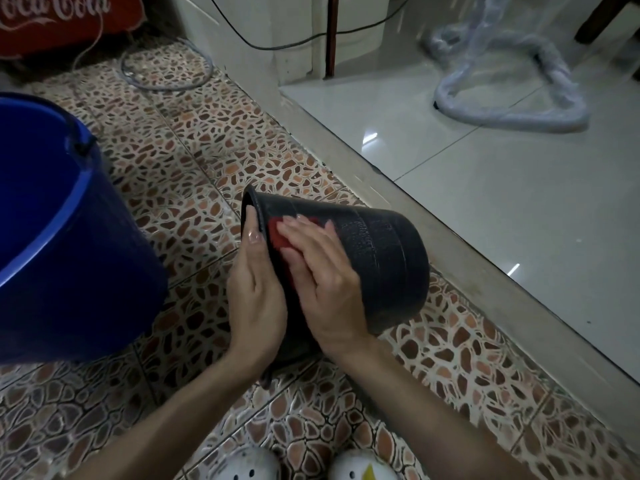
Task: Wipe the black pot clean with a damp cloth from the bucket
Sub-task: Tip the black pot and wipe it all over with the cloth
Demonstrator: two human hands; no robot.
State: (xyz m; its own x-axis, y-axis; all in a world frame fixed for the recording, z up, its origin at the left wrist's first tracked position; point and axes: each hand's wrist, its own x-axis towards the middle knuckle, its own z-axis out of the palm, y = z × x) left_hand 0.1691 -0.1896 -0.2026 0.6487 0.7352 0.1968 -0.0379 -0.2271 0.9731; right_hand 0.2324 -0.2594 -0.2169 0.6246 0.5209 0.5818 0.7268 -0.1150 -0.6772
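The black pot (384, 258) lies tilted on its side over the patterned floor, its open mouth turned to the left and away from me. My left hand (254, 292) grips the pot's rim, thumb along the lip. A red cloth (277, 235) is pressed flat against the pot's outer wall near the rim under my right hand (318, 268); only part of the cloth shows between the fingers. The blue bucket (65, 244) stands at the left, close to the pot; its inside is not visible.
A raised step (398, 209) runs diagonally to the right of the pot, with glossy white tile (519, 188) beyond it. A plastic-wrapped hose (512, 109) lies there. A red Coca-Cola crate (62, 22) and cables (166, 67) sit at the back. Two white slippers (304, 467) are at the bottom edge.
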